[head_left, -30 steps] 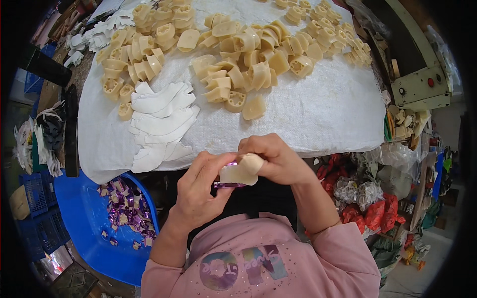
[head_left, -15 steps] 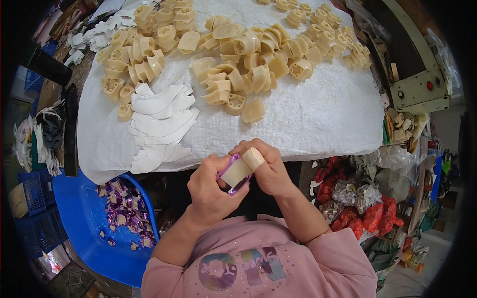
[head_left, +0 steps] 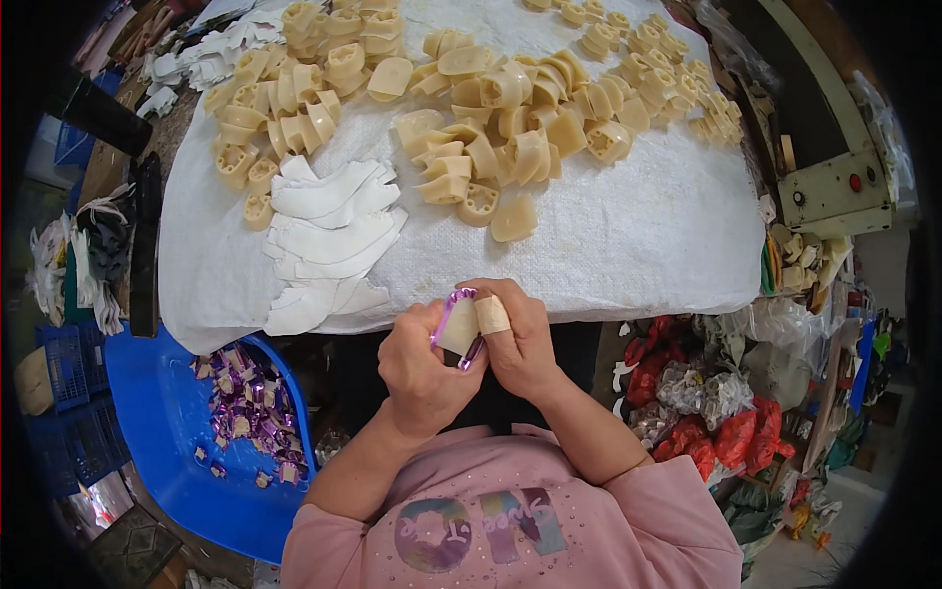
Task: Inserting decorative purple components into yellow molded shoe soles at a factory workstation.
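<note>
Between my two hands is a beige shoe heel [head_left: 458, 332] with shiny purple covering along its sides, the pale flat face turned up. My left hand [head_left: 420, 365] is closed around its left side. On the other side my right hand [head_left: 523, 342] grips it, the thumb wrapped in beige tape [head_left: 492, 316] pressing near the purple edge. My fingers hide the heel's underside. Ahead of my hands, white cut cover pieces [head_left: 329, 245] lie overlapped on the table, beside many bare beige heels [head_left: 512, 218] heaped toward the back.
White sheeting [head_left: 628, 245] covers the table. At lower left, a blue basin [head_left: 177, 461] holds purple-covered heels [head_left: 250, 407]. Red plastic bags [head_left: 736, 437] and clear bags crowd the right side. A machine box with knobs [head_left: 834, 191] stands at the right edge.
My hands have drawn closer together around the heel, and the right thumb now stands more upright. The heel has turned slightly. The table scene has shifted a little in view.
</note>
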`<action>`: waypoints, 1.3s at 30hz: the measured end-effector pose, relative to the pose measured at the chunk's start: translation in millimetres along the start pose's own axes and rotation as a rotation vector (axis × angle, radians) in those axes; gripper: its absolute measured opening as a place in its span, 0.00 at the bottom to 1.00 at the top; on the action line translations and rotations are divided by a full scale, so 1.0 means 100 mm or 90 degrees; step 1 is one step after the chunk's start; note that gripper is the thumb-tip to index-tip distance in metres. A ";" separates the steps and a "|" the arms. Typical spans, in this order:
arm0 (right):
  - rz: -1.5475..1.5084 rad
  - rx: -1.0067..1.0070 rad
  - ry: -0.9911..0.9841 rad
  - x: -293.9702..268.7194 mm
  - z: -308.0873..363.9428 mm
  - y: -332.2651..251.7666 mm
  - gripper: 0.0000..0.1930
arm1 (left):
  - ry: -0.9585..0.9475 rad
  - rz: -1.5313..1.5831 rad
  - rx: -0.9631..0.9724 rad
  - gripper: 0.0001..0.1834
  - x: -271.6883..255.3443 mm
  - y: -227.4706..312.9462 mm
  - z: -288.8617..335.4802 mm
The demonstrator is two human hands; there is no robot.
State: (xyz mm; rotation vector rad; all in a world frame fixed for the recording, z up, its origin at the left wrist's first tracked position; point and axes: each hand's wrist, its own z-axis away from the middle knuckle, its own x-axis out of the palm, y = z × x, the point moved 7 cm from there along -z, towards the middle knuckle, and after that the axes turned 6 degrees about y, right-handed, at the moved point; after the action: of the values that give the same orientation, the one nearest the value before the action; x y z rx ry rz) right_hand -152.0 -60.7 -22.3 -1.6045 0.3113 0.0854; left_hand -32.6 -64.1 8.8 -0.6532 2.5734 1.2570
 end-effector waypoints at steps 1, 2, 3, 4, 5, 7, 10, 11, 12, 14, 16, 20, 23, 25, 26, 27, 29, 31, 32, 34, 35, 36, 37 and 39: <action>-0.001 0.000 -0.006 0.02 0.01 -0.01 0.14 | -0.003 -0.010 0.018 0.25 0.00 0.01 0.00; -0.028 0.005 0.016 0.00 0.01 -0.02 0.14 | -0.006 -0.021 0.037 0.25 0.00 0.03 0.01; -0.055 0.011 0.037 -0.03 0.01 -0.02 0.14 | -0.003 -0.026 0.034 0.25 -0.02 0.03 0.00; -0.109 0.002 0.030 -0.03 0.00 0.02 0.16 | -0.031 0.031 -0.043 0.25 -0.01 -0.04 -0.01; -0.110 0.002 0.027 -0.04 0.00 0.06 0.16 | -0.059 0.087 -0.120 0.24 0.00 -0.10 -0.02; -0.379 0.105 -0.052 0.00 0.01 0.18 0.20 | -0.051 0.153 -0.181 0.21 -0.03 -0.11 -0.07; -0.307 -0.036 -0.153 -0.03 -0.09 0.02 0.24 | -0.070 0.529 -0.434 0.16 0.04 -0.22 -0.01; -0.223 -0.123 -0.199 0.00 -0.08 -0.09 0.24 | -0.143 0.607 -0.489 0.15 0.10 -0.22 0.04; -0.251 -0.109 -0.207 0.05 -0.07 -0.10 0.23 | -0.217 0.684 -0.542 0.15 0.15 -0.20 0.08; -0.215 -0.120 -0.190 0.02 -0.07 -0.14 0.21 | -0.280 0.671 -0.557 0.15 0.14 -0.24 0.10; -0.152 -0.128 -0.155 -0.01 -0.10 -0.17 0.15 | -0.377 0.520 -0.514 0.17 0.10 -0.32 0.11; 0.000 -0.188 -0.153 0.00 -0.16 -0.28 0.15 | -0.181 0.311 -0.204 0.14 -0.12 -0.27 -0.14; 0.123 -0.323 -0.111 0.04 -0.14 -0.44 0.15 | -0.220 0.471 -0.360 0.13 -0.08 -0.34 0.02; 0.195 -0.377 -0.059 0.06 -0.08 -0.54 0.14 | -0.206 0.511 -0.365 0.12 -0.14 -0.30 0.00; 0.178 -0.402 -0.048 0.07 -0.09 -0.55 0.15 | -0.217 0.546 -0.395 0.11 -0.14 -0.31 0.02; 0.171 -0.407 -0.054 0.09 -0.11 -0.56 0.15 | -0.227 0.581 -0.424 0.11 -0.15 -0.32 0.04; 0.075 -0.327 -0.163 0.19 -0.19 -0.50 0.16 | -0.202 0.548 -0.434 0.10 -0.24 -0.38 0.05; -0.010 -0.279 -0.204 0.28 -0.25 -0.51 0.16 | -0.175 0.512 -0.445 0.10 -0.37 -0.49 0.13; 0.051 -0.299 -0.164 0.28 -0.31 -0.54 0.15 | -0.112 0.393 -0.407 0.10 -0.53 -0.64 0.15; 0.153 -0.292 -0.110 0.36 -0.42 -0.49 0.17 | 0.001 0.186 -0.336 0.11 -0.89 -0.82 0.19; 0.152 -0.294 -0.109 0.40 -0.47 -0.50 0.17 | 0.052 0.099 -0.300 0.12 -1.08 -0.86 0.18; 0.204 -0.337 -0.085 0.42 -0.52 -0.53 0.17 | 0.083 -0.004 -0.280 0.13 -1.26 -0.98 0.25; 0.254 -0.380 -0.063 0.45 -0.56 -0.56 0.16 | 0.115 -0.108 -0.262 0.14 -1.46 -1.10 0.35; 0.335 -0.414 -0.057 0.51 -0.66 -0.60 0.16 | 0.216 -0.187 -0.329 0.14 -1.81 -1.30 0.53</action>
State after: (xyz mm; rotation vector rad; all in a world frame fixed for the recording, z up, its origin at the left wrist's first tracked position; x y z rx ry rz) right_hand -97.3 -131.8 27.9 -2.1103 0.6794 0.7211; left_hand 187.8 -38.3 -47.7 -1.3917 2.2567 1.8437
